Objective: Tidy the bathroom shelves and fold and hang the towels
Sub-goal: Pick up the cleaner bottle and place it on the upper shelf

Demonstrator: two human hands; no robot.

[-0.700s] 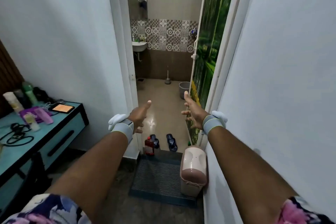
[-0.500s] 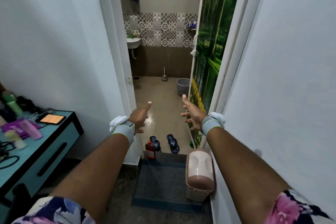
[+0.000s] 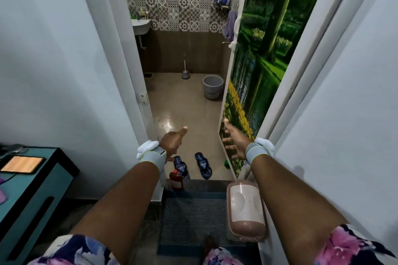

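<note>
1. Bathroom floor (image 3: 183, 101) and tiled wall fill more of the view than a moment ago. The person has come up to the threshold, so I judge this as the approach, with no tidying begun.
2. One door (image 3: 269, 49) with a forest print stands open inward.
3. One bench (image 3: 43, 178) has slid to the left edge of the view.
4. One mat (image 3: 193, 217) lies before the doorway, and one pink bin (image 3: 245, 206) stands at its right.
5. Two hands: left hand (image 3: 172, 142) and right hand (image 3: 235, 142) both reach forward, fingers loose, holding nothing.
6. One bucket (image 3: 212, 87) stands on the floor inside.
7. One purple towel (image 3: 230, 23), newly in sight, hangs past the door's edge, just below one small wall shelf (image 3: 223, 2) of bottles. Both are well apart from the hands.
8. Two slippers (image 3: 203, 164) and one red bottle (image 3: 176, 180) sit at the threshold.
</note>
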